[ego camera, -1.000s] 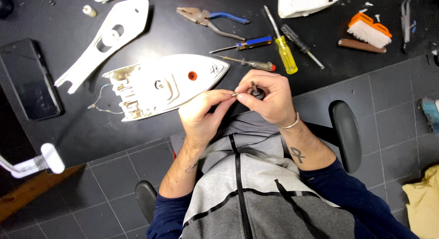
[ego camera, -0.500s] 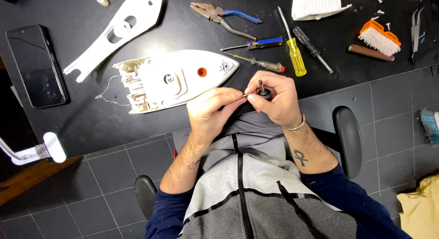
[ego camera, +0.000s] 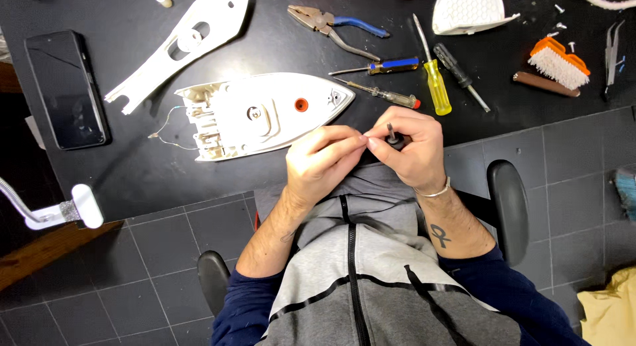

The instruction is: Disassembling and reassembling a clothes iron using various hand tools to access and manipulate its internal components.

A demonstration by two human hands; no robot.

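Both my hands meet at the near edge of the black table (ego camera: 132,167). My right hand (ego camera: 414,147) grips a short black-handled screwdriver (ego camera: 393,137), its metal tip pointing up between my fingers. My left hand (ego camera: 324,164) pinches something tiny at that tip with thumb and forefinger; the item is too small to make out. Just beyond my left hand lies a white opened clothes-iron body (ego camera: 265,114) with an orange button and thin loose wires at its wide end.
On the table: a white iron handle shell (ego camera: 179,45), a black phone (ego camera: 66,88), pliers (ego camera: 331,25), a yellow-handled screwdriver (ego camera: 434,78), two smaller screwdrivers, a black driver, an orange brush (ego camera: 560,61), a white cover piece (ego camera: 467,11), tweezers, loose screws. A white lamp clamp (ego camera: 73,210) grips the edge.
My hands have stayed together at the table edge, working the screwdriver tip. The view has shifted slightly, so the table items sit lower and further right in the picture.
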